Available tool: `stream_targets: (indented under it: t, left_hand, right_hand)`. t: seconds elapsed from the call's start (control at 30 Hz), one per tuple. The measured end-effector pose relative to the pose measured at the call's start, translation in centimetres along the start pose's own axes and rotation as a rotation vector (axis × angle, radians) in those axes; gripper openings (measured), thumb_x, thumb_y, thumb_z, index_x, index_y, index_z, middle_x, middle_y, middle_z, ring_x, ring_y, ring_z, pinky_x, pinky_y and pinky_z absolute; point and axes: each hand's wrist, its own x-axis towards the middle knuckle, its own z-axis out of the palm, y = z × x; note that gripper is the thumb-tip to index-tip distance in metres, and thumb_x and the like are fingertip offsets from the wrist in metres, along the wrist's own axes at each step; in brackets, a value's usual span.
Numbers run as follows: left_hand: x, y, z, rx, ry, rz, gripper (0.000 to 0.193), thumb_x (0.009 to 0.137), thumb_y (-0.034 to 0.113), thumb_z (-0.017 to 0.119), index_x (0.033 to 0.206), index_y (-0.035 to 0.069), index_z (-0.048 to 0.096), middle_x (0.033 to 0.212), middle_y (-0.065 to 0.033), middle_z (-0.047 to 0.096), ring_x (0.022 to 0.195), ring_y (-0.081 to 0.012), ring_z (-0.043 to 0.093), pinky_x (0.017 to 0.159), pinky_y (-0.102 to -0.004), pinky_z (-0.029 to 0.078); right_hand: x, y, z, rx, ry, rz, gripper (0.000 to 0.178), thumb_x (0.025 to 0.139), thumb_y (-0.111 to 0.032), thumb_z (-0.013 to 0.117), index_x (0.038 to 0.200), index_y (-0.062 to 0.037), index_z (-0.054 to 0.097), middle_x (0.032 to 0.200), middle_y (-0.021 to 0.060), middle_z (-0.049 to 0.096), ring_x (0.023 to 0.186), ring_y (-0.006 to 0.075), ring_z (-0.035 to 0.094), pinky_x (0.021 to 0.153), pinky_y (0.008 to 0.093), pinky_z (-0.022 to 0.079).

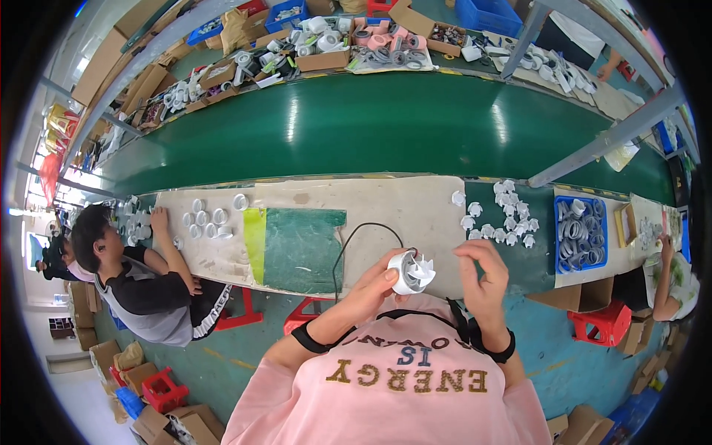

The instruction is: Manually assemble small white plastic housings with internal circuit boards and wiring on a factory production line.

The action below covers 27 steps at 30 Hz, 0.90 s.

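My left hand (372, 288) is closed around a white ring-shaped plastic housing (405, 276), held up in front of my chest. A white bladed fan wheel (423, 274) sits at the housing's open side, facing right. To the right, my right hand (483, 278) is raised apart from it, fingers bent and spread from the thumb, with nothing visible in them. A black cable (343, 256) loops over the bench edge and up behind the housing; where it ends is hidden. Several loose white fan wheels (510, 211) lie on the bench right of my hands.
White round housings (211, 219) stand on the bench at left, near a seated co-worker (148, 274). A green mat (304, 248) lies left of me. At right is a blue tray (582, 233) of grey rings. A green conveyor belt (371, 119) runs behind the bench, and a metal post (604, 144) slants over it.
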Motion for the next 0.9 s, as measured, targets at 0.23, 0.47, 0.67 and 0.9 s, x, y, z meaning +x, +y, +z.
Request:
stream_targets:
  t: [0.23, 0.47, 0.67, 0.9]
  left_hand:
    - [-0.1, 0.0, -0.2, 0.287, -0.018, 0.081, 0.055, 0.088, 0.041, 0.047, 0.126, 0.004, 0.034, 0.1, -0.0025, 0.049, 0.082, -0.0076, 0.047, 0.063, -0.0218, 0.039]
    - [-1.3, -0.8, 0.7, 0.394, -0.073, -0.067, 0.044, 0.088, 0.036, 0.05, 0.116, 0.004, 0.038, 0.093, -0.0063, 0.051, 0.08, -0.009, 0.049, 0.065, -0.0228, 0.042]
    - [-2.5, -1.0, 1.8, 0.721, -0.028, 0.126, 0.036, 0.081, 0.025, 0.062, 0.105, 0.002, 0.047, 0.086, -0.005, 0.055, 0.076, -0.0103, 0.054, 0.064, -0.0216, 0.043]
    - [-5.8, -1.4, -0.2, 0.378, 0.2, -0.052, 0.033, 0.079, 0.023, 0.061, 0.102, 0.004, 0.048, 0.084, -0.0021, 0.054, 0.073, -0.0083, 0.05, 0.066, -0.0224, 0.041]
  right_hand:
    - [1.3, -4.3, 0.8, 0.184, -0.377, 0.181, 0.038, 0.066, -0.006, 0.072, 0.1, -0.0018, 0.056, 0.083, 0.0049, 0.057, 0.069, 0.0113, 0.052, 0.063, 0.0224, 0.042]
    - [-0.8, -3.9, 0.1, 0.288, -0.656, 0.489, 0.031, 0.075, -0.012, 0.068, 0.101, -0.0041, 0.052, 0.079, 0.0041, 0.057, 0.065, 0.0083, 0.053, 0.055, 0.0217, 0.043]
    - [-4.5, -2.5, 0.2, 0.536, -0.601, 0.526, 0.032, 0.074, -0.011, 0.069, 0.097, -0.0047, 0.048, 0.074, 0.0037, 0.057, 0.066, 0.0072, 0.055, 0.059, 0.0208, 0.045]
    - [-6.3, -3.1, -5.3, 0.622, -0.076, 0.567, 0.023, 0.076, 0.005, 0.058, 0.093, -0.0023, 0.045, 0.081, 0.0068, 0.059, 0.073, 0.0078, 0.056, 0.062, 0.0209, 0.044]
